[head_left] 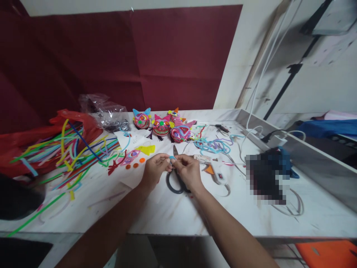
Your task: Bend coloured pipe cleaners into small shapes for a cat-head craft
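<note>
Piece [172, 158] — blue, in both hands [154, 170] [190, 172] | axis unclear | scissors [175, 150] point forward

Near the middle of the worktop [156, 219], the left hand [155, 169] and right hand [190, 172] meet, fingertips pinching a small blue piece [172, 158]. Scissors [182, 184] lie just below them, the tip toward the back edge. A glue gun [221, 178] rests to the right of the right hand. Bright toys [161, 125] sit together by the back edge. Toward the left edge, many strips [69, 149] lie on and beside a red bag [93, 126]; orange discs [135, 165] lie between them and the left hand.
</note>
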### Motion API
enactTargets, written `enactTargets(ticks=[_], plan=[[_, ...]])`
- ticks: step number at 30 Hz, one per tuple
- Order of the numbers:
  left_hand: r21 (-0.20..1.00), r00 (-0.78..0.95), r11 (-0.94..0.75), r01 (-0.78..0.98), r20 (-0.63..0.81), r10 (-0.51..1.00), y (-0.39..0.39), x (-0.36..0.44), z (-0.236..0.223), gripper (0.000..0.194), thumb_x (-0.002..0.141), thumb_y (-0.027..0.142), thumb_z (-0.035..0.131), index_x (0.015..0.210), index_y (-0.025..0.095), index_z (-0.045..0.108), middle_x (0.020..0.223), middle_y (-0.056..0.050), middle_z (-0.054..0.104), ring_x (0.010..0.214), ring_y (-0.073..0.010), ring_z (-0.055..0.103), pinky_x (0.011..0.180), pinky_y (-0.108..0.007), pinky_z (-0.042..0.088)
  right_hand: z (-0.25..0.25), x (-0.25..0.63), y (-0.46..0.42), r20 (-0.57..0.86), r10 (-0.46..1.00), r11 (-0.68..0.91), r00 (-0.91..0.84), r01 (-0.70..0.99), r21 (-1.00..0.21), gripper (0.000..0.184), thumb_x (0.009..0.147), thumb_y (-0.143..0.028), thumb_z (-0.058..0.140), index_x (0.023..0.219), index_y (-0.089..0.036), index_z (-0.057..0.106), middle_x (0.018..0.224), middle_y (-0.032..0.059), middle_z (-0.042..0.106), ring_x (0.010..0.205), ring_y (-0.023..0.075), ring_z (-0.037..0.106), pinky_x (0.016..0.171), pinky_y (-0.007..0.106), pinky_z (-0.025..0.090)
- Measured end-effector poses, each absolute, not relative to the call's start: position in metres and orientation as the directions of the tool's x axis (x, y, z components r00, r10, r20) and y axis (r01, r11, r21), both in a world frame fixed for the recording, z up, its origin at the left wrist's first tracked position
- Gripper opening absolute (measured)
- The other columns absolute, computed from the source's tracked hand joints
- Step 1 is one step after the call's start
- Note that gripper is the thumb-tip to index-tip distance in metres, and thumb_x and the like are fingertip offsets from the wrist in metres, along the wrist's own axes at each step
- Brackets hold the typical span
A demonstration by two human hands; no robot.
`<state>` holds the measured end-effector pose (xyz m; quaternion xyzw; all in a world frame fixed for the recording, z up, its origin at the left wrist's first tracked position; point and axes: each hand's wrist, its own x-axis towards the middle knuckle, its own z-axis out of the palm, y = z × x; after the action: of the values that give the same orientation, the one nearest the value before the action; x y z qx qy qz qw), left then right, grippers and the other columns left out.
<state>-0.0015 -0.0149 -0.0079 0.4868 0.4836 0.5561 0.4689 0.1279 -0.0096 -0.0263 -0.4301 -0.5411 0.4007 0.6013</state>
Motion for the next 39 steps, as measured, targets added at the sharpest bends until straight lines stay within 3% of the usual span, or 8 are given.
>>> enactTargets(ticks=[4,9,13,16,18,25,28,39], plan=[[0.989,-0.023,0.056,-0.137,-0.060,0.998,-0.013,-0.003,-0.007,0.039,0.066,0.048,0.076,0.078,0.013,0.064,0.069,-0.004,0.068,0.055,-0.0137,0.064,0.050,-0.025,0.054,-0.026,0.130,-0.011,0.597,0.795,0.560,0.104,0.250,-0.790,0.014,0.079,-0.025,0.063,0.078,-0.022,0.077,0.075,0.0058,0.075,0.069,0.0198,0.068,0.066,0.031,0.054],[0.977,0.043,0.068,-0.203,-0.060,0.997,-0.010,-0.012,-0.008,0.040,0.059,0.043,0.083,0.077,0.011,0.067,0.064,-0.003,0.066,0.058,-0.0120,0.062,0.052,-0.021,0.049,-0.026,0.130,-0.012,0.694,0.720,0.674,-0.009,0.247,-0.696,0.021,0.081,-0.019,0.058,0.086,-0.024,0.078,0.086,0.0080,0.077,0.080,0.0209,0.071,0.074,0.033,0.056],[0.981,-0.033,-0.007,-0.193,0.001,0.999,-0.006,-0.017,-0.009,0.040,0.055,0.037,0.084,0.082,0.012,0.069,0.066,-0.003,0.069,0.059,-0.0130,0.063,0.058,-0.024,0.051,-0.028,0.128,-0.009,0.497,0.865,0.494,0.065,0.066,-0.867,0.026,0.071,-0.021,0.066,0.095,-0.022,0.077,0.095,0.0082,0.077,0.080,0.0211,0.070,0.070,0.032,0.057],[0.991,-0.084,-0.090,-0.100,0.082,0.993,-0.005,-0.018,-0.008,0.035,0.059,0.035,0.081,0.084,0.012,0.070,0.063,-0.003,0.069,0.057,-0.0131,0.061,0.056,-0.025,0.050,-0.027,0.127,-0.007,0.240,0.970,0.244,0.047,-0.118,-0.962,0.027,0.071,-0.028,0.067,0.095,-0.018,0.076,0.081,0.0059,0.076,0.065,0.0181,0.067,0.057,0.029,0.053],[0.991,-0.087,-0.126,-0.042,0.122,0.989,-0.005,-0.017,-0.007,0.031,0.060,0.033,0.079,0.082,0.013,0.070,0.059,-0.002,0.068,0.054,-0.0128,0.059,0.054,-0.025,0.048,-0.026,0.127,-0.006,0.155,0.988,0.154,0.004,-0.179,-0.972,0.026,0.072,-0.034,0.069,0.091,-0.017,0.075,0.068,0.0030,0.073,0.055,0.0149,0.061,0.051,0.026,0.047],[0.995,-0.031,-0.035,-0.093,0.032,0.999,-0.010,-0.014,-0.006,0.039,0.063,0.042,0.077,0.088,0.014,0.068,0.066,-0.003,0.068,0.059,-0.0142,0.063,0.050,-0.023,0.046,-0.014,0.128,-0.011,0.001,1.000,-0.005,-0.018,-0.312,-0.950,0.029,0.058,-0.040,0.081,0.073,-0.017,0.071,0.052,-0.0014,0.064,0.043,0.0099,0.048,0.041,0.022,0.034],[0.996,0.001,0.025,-0.086,-0.025,1.000,-0.009,-0.013,-0.009,0.039,0.065,0.049,0.075,0.077,0.013,0.065,0.063,-0.004,0.066,0.056,-0.0132,0.060,0.045,-0.021,0.042,-0.008,0.129,-0.013,-0.048,0.999,-0.048,-0.009,-0.362,-0.931,0.033,0.053,-0.040,0.084,0.072,-0.016,0.070,0.052,0.0001,0.065,0.045,0.0115,0.052,0.041,0.022,0.033],[0.985,-0.058,-0.118,0.129,0.127,0.990,-0.006,-0.013,-0.012,0.028,0.067,0.043,0.068,0.067,0.015,0.064,0.049,0.001,0.057,0.039,-0.0082,0.045,0.040,-0.022,0.033,-0.014,0.129,-0.010,-0.061,0.997,-0.076,-0.054,-0.345,-0.935,0.023,0.054,-0.033,0.080,0.063,-0.015,0.068,0.049,-0.0012,0.063,0.042,0.0086,0.047,0.041,0.021,0.032]])
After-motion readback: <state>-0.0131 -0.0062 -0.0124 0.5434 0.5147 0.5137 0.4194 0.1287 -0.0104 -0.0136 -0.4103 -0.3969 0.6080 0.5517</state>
